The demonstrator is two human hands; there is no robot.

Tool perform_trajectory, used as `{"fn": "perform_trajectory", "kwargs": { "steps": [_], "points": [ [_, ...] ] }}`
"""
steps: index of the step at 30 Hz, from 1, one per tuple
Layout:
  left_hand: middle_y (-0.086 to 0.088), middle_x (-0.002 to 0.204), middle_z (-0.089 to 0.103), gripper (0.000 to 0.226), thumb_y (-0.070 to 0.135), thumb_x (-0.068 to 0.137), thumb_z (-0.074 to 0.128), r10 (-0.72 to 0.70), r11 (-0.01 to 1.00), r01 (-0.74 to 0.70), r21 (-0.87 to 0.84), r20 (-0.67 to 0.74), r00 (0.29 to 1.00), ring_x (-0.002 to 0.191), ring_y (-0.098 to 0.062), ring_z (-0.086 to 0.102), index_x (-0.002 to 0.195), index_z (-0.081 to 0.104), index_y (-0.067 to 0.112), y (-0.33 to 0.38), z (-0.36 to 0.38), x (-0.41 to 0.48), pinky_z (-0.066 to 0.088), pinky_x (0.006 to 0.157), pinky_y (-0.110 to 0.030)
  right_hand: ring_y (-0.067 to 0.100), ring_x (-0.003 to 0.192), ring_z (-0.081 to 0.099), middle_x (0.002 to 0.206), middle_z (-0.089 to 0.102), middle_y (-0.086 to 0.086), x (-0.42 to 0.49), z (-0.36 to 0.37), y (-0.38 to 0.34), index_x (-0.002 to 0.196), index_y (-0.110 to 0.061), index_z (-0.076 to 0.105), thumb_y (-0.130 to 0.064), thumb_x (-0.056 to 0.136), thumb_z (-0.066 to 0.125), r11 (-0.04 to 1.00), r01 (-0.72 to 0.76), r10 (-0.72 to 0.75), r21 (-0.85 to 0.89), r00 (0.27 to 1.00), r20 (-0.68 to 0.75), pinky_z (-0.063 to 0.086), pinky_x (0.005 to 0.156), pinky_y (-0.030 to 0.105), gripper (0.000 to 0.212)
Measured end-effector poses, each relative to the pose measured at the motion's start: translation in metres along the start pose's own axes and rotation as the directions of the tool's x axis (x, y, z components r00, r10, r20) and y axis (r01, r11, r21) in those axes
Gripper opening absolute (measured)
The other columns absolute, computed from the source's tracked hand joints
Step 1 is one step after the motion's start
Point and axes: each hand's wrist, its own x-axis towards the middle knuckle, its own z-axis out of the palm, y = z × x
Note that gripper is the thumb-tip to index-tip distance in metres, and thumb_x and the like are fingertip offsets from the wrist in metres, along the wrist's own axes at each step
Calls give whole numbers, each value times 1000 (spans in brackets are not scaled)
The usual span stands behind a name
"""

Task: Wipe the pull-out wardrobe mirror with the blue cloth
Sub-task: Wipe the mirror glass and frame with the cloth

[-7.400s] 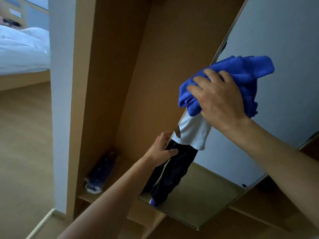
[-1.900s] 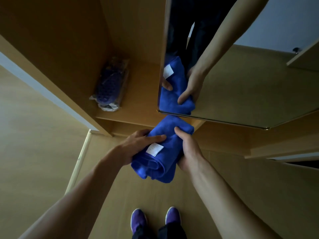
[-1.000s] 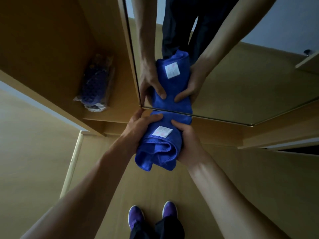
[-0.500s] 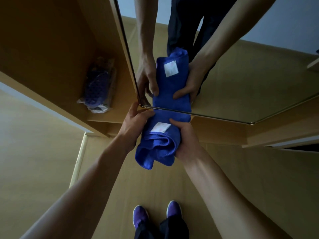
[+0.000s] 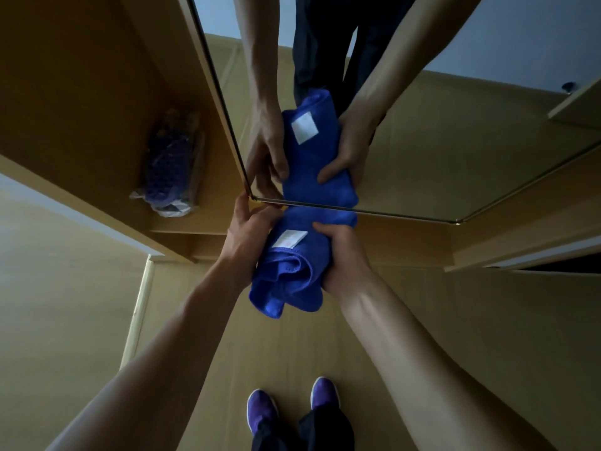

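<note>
Gripping the rolled blue cloth [image 5: 292, 265], your left hand [image 5: 250, 236] and right hand [image 5: 341, 255] close round it. The mirror [image 5: 439, 151] edge touches its far end.

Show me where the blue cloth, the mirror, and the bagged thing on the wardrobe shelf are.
blue cloth [image 5: 292, 271]: head view, on its rolled folds.
mirror [image 5: 439, 164]: head view, on bare glass right of the reflected hands.
bagged item [image 5: 169, 170]: head view, on its purple middle.
</note>
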Motion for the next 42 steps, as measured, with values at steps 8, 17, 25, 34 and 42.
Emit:
{"fn": "perform_trajectory", "kwargs": {
  "steps": [8, 17, 25, 34, 42],
  "points": [
    [1, 113, 71, 72, 33, 74, 67, 37, 998, -36, 60, -14, 999, 104, -17, 72, 139, 37, 34, 0, 12, -3, 57, 78, -35, 38, 117, 63, 119, 65, 16, -11, -45, -29, 121, -1, 60, -8, 89, 50, 997, 77, -76, -2, 973, -216, 50, 101, 48, 33],
    [1, 114, 73, 64, 32, 79, 68, 56, 996, -54, 69, -25, 998, 99, -15, 75, 134, 36, 40, -6, 9, -2, 58, 75, -35, 37, 110, 67, 124, 66, 20, -14, -50, -28, 127, 3, 58, -6, 87, 53, 989, 148, -145, -15, 942, -304, 52, 98, 52, 42],
    [4, 113, 72, 69, 35, 77, 68, 73, 996, -68, 62, -88, 993, 100, -13, 74, 139, 37, 38, -4, 16, -2, 58, 73, -33, 36, 105, 69, 119, 69, 19, -11, -43, -24, 124, -2, 61, -8, 86, 57, 995, 94, -98, -29, 952, -289, 53, 96, 55, 38],
    [3, 109, 70, 89, 25, 81, 68, 108, 994, -104, 38, -141, 984, 109, -18, 70, 156, 20, 37, -5, 30, -3, 60, 86, -42, 32, 101, 71, 120, 69, 18, -24, -118, -67, 125, 1, 60, -8, 87, 58, 974, 203, -224, -97, 864, -451, 59, 86, 43, 40],
    [-6, 126, 65, 72, 15, 98, 61, 26, 999, -28, -19, -94, 995, 111, -20, 67, 152, 14, 22, -16, 66, -17, 59, 82, -40, 35, 98, 71, 111, 72, 16, -16, -97, -52, 118, -7, 64, 1, 83, 61, 973, 196, -227, -120, 909, -351, 57, 88, 53, 36]
  ]
}}
